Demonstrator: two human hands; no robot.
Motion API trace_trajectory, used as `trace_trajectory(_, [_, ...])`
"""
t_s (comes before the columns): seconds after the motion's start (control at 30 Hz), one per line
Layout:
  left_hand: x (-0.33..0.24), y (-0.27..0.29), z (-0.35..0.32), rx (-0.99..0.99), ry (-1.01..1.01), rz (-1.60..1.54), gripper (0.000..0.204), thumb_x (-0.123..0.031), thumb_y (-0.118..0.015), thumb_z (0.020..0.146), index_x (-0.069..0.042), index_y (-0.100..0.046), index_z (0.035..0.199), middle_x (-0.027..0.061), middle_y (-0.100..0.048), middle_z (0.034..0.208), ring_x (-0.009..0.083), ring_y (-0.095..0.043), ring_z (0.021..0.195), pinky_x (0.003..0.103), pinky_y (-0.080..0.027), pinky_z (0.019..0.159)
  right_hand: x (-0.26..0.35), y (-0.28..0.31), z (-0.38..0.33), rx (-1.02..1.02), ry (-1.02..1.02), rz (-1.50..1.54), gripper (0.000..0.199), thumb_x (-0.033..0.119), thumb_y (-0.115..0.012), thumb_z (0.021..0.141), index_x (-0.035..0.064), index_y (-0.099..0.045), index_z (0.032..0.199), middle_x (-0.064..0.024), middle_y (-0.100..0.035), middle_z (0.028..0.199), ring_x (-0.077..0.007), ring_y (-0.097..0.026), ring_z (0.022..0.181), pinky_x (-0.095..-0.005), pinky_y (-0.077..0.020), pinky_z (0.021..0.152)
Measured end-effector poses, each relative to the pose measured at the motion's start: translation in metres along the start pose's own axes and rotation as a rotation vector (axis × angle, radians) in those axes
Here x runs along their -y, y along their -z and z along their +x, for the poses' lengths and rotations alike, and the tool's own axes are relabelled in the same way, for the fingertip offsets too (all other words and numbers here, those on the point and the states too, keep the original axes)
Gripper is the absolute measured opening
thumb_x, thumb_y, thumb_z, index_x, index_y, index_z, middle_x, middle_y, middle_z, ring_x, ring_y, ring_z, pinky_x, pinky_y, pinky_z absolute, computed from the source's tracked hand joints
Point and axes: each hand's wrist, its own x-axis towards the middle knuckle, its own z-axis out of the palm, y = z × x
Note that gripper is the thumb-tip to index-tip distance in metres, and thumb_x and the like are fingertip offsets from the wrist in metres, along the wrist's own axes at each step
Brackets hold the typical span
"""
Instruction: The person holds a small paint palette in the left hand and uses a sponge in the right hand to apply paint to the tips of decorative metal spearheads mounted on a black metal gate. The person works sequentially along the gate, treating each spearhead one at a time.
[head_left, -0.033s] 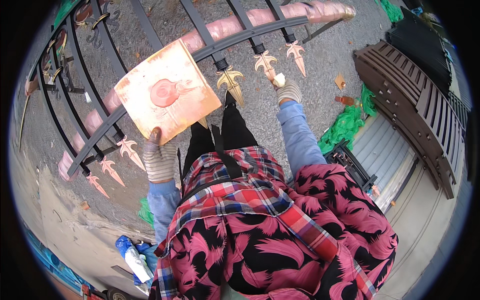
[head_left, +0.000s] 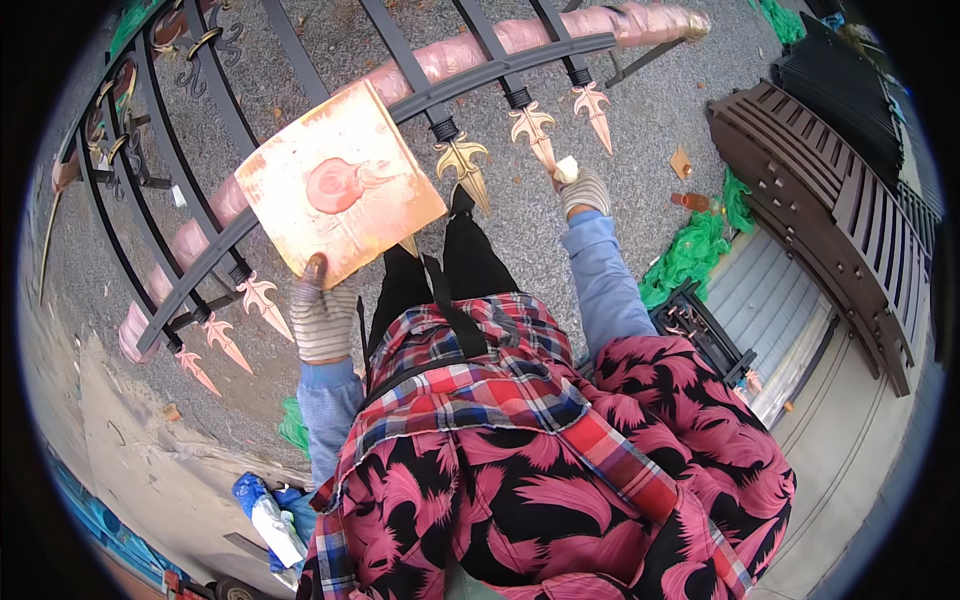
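Pink-smeared board (head_left: 345,188) in left grip (head_left: 325,308)

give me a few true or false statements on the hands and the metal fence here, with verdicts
1. The left hand holds a square board. True.
2. The round paint blob on the board is blue. False: it is pink.
3. The right hand pinches a small whitish wad. True.
4. The metal fence panel's nearest spear finials point away from the person. False: they point toward the person.
5. Crumpled green netting lies right of the right forearm. True.
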Motion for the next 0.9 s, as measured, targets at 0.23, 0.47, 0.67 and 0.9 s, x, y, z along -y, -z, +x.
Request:
trace_trajectory(0.23, [0.016, -0.002, 0.002, 0.151, 0.011, -0.116, 0.047, -0.001, -0.057, 0.075, 0.001, -0.038, 0.118, 0.0123, -0.048, 0.114, 0.0237, -0.049, 0.104, 0.037, -0.043, 0.090, 0.008, 0.041, -0.014, -0.021, 0.326, 0.702, 0.042, 0.010, -0.072, 0.061, -0.0004, -0.053, 0.097, -0.0116, -0.060, 0.088, -0.0204, -0.059, 0.078, -0.0307, -0.0489, 0.067])
trace_trajectory(0.47, [0.031, 0.005, -0.011, 0.156, -0.006, -0.089, 0.049, -0.001, -0.057, 0.076, 0.001, -0.035, 0.120, 0.0137, -0.048, 0.114, 0.0261, -0.051, 0.103, 0.040, -0.044, 0.088, 0.149, 0.128, -0.127, -0.097, 0.975, 0.530, 0.039, 0.026, -0.070, 0.061, 0.0061, -0.058, 0.093, -0.0122, -0.061, 0.085, -0.0271, -0.058, 0.078, -0.0353, -0.0468, 0.070])
trace_trajectory(0.67, [0.045, -0.011, -0.015, 0.200, -0.014, -0.115, 0.048, -0.003, -0.056, 0.076, 0.003, -0.035, 0.119, 0.0150, -0.046, 0.116, 0.0279, -0.047, 0.107, 0.040, -0.040, 0.092, 0.171, 0.115, -0.130, -0.086, 0.951, 0.109, 0.037, 0.036, -0.065, 0.061, 0.0076, -0.058, 0.083, -0.0122, -0.060, 0.082, -0.0290, -0.056, 0.081, -0.0396, -0.0446, 0.073])
trace_trajectory(0.9, [0.040, -0.001, 0.004, 0.076, 0.031, -0.147, 0.049, -0.002, -0.060, 0.074, 0.004, -0.037, 0.117, 0.0160, -0.048, 0.114, 0.0291, -0.048, 0.105, 0.043, -0.042, 0.089, 0.148, 0.108, -0.134, -0.126, 0.987, -0.012, 0.038, 0.026, -0.069, 0.058, 0.0092, -0.056, 0.090, -0.0092, -0.059, 0.086, -0.0259, -0.055, 0.088, -0.0387, -0.0444, 0.072])
